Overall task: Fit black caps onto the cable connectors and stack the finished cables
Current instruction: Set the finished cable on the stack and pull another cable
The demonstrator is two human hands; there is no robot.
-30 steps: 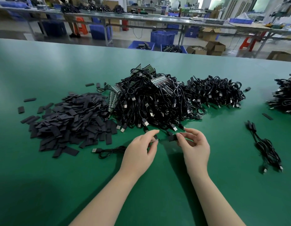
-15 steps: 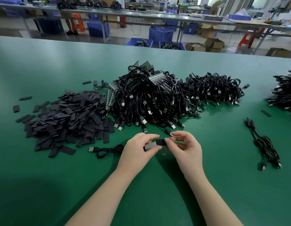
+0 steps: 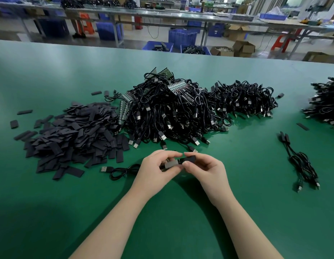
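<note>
I see my left hand [image 3: 155, 169] pinching a flat grey rectangular connector [image 3: 170, 164] between thumb and fingertips, while my right hand [image 3: 205, 170] pinches a small black rectangular cap [image 3: 189, 158] that meets the connector's right end; whether the cap is already partly over it I cannot tell. From the left hand a thin black cable with a USB plug [image 3: 117, 170] trails away to the left on the green table mat [image 3: 50, 212]. Just beyond the grip rises the big tangled heap of black cables [image 3: 168, 113], and beyond it to the left lies the loose pile of flat black caps [image 3: 72, 139]. Well to the right of the grip lies a small bundle of capped black cables [image 3: 300, 161], their capped ends pointing away from me, and a further cable heap [image 3: 325, 103] sits at the right edge
</note>
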